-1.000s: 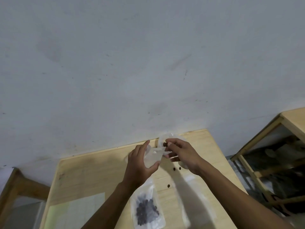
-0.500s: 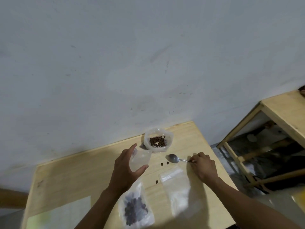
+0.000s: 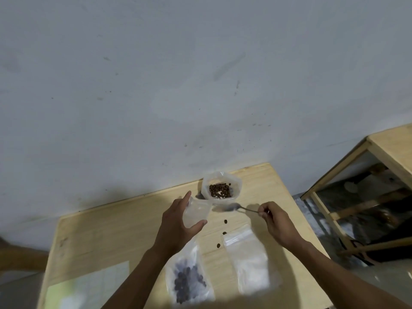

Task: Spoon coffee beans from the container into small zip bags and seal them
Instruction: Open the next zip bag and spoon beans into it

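Dim, soft light; motion blur throughout, wide-angle bending at edges.

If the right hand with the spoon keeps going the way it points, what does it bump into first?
Probably the container of coffee beans. The right hand holds the spoon pointing up-left, its bowl just short of the container's near rim. Depth is unclear, so it might pass beside it.

surface [image 3: 116, 233]: pale wood, matt, fine straight grain
container [image 3: 236, 186]: clear thin plastic, crinkled, slightly glossy
zip bags [image 3: 249, 262]: clear plastic film, smooth, soft sheen
spoon [image 3: 236, 207]: metal, polished, blurred
wall [image 3: 178, 85]: painted, matt, scuffed
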Motion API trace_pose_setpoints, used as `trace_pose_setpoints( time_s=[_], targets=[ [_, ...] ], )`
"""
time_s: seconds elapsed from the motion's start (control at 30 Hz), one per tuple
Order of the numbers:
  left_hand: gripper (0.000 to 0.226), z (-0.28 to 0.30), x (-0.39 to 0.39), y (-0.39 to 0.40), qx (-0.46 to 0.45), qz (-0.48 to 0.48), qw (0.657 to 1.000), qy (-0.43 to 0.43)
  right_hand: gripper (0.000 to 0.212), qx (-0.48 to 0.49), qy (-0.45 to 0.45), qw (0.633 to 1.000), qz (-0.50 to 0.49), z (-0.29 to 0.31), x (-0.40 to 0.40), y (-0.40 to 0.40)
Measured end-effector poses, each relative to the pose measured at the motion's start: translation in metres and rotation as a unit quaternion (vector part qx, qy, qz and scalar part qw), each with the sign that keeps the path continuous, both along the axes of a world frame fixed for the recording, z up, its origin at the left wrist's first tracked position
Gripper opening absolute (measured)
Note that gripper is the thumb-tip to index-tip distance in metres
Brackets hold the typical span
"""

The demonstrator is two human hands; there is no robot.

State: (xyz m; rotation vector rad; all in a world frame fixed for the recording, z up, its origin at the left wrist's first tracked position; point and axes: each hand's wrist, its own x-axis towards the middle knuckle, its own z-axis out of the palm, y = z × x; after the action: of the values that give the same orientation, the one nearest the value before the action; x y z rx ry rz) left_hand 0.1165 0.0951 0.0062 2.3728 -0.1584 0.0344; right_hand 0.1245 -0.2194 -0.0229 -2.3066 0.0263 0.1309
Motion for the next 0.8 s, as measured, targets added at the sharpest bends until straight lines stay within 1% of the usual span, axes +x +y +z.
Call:
trace_pose_setpoints(
  time_s=[0.07, 0.1, 0.17, 0.23, 0.3, 0.37, 0.43, 0.53, 0.6, 0.7, 0.8],
  targets=[
    [0.094, 0.001, 0.004, 0.0, -0.003, 0.008, 1.0, 0.01, 0.014, 0.035, -0.038, 0.998, -0.018, 0.012, 0.011, 0.008],
    [0.093, 0.001, 0.006, 0.0, 0.0, 0.011, 1.0, 0.014, 0.015, 0.048, -0.043, 0.997, -0.032, 0.019, 0.019, 0.012],
    [0.093, 0.003, 0.011, 0.0, 0.01, 0.008, 1.0, 0.02, 0.024, 0.085, -0.041, 0.993, -0.07, 0.034, 0.035, 0.02],
    [0.093, 0.005, 0.018, 0.0, 0.024, -0.002, 0.999, 0.025, 0.027, 0.145, -0.047, 0.981, -0.123, 0.046, 0.049, 0.028],
    [0.094, 0.004, 0.025, -0.001, 0.051, -0.023, 0.998, 0.024, 0.024, 0.215, -0.052, 0.959, -0.179, 0.051, 0.06, 0.034],
    [0.095, 0.002, 0.033, -0.002, 0.09, -0.057, 0.994, 0.016, 0.013, 0.261, -0.048, 0.941, -0.211, 0.051, 0.068, 0.041],
    [0.095, -0.002, 0.041, -0.003, 0.127, -0.099, 0.987, 0.01, 0.01, 0.276, -0.044, 0.934, -0.224, 0.049, 0.07, 0.049],
    [0.094, -0.009, 0.051, -0.008, 0.162, -0.145, 0.976, 0.015, 0.017, 0.269, -0.046, 0.934, -0.231, 0.038, 0.067, 0.058],
    [0.096, -0.011, 0.056, -0.012, 0.172, -0.158, 0.972, 0.025, 0.021, 0.258, -0.055, 0.937, -0.229, 0.029, 0.063, 0.062],
    [0.098, -0.014, 0.062, -0.018, 0.192, -0.168, 0.966, 0.053, 0.022, 0.251, -0.076, 0.938, -0.227, 0.016, 0.053, 0.071],
    [0.1, -0.02, 0.066, -0.022, 0.192, -0.166, 0.965, 0.07, 0.02, 0.261, -0.069, 0.926, -0.262, 0.002, 0.047, 0.081]
  ],
)
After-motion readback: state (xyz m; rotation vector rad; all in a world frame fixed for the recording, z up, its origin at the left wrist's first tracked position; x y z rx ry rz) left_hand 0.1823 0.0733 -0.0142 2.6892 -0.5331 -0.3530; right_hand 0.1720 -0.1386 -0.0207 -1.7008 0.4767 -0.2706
